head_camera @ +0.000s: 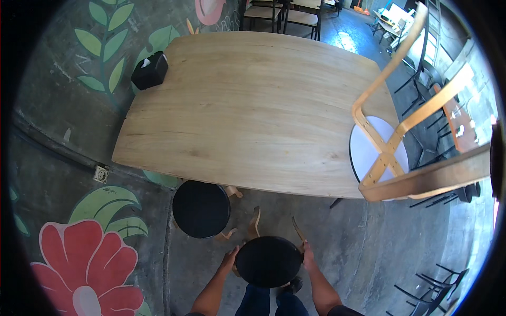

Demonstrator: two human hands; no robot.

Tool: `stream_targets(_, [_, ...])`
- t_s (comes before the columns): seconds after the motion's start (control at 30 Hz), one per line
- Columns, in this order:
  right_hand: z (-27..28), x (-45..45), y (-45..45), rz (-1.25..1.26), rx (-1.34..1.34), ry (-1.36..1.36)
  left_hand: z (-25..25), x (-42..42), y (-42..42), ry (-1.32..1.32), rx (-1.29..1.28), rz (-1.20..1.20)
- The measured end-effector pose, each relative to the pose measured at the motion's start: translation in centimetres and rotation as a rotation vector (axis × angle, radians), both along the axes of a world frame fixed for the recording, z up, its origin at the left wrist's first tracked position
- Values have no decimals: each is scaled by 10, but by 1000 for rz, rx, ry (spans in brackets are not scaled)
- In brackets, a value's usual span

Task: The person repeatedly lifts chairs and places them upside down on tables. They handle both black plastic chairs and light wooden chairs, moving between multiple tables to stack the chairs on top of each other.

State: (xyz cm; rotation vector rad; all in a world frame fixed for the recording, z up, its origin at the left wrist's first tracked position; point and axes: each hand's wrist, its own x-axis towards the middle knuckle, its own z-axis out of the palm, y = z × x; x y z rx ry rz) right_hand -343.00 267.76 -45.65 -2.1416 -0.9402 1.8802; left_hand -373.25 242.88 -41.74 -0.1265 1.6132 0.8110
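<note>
Between my two hands is a round stool with a black seat [269, 261] and bent wooden legs, close in front of my legs. My left hand [230, 257] grips its left side and my right hand [308, 254] its right side; the fingers are partly hidden. Another black-topped stool [201, 209] stands upright at the near left edge of a wooden table [253, 110]. Upside down on the table's right end rests a third stool, its white underside [377, 148] showing and its crossed bentwood legs pointing up.
A black tissue box [150, 71] sits at the table's far left corner, against a wall painted with leaves and a red flower [91, 264]. Chairs [302, 17] stand beyond the table. Dark chairs [433, 292] are at the lower right, and an orange-brown table [460, 122] is farther right.
</note>
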Motion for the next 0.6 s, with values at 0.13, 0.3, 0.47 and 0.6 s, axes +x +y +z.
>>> stream_targets(0.13, [30,29,-32,27,-220,261,-8,19,-13,-145,-98,265])
stream_targets(0.3, [73,50,-76,103,-177,246,92,56,47,114,-9,72])
stream_targets(0.47, [143,91,-125,174,61,278,158,107,-6,323,39,107])
stream_targets(0.6, [247,123,-161,270,238,353,284,147,-59,385,34,144])
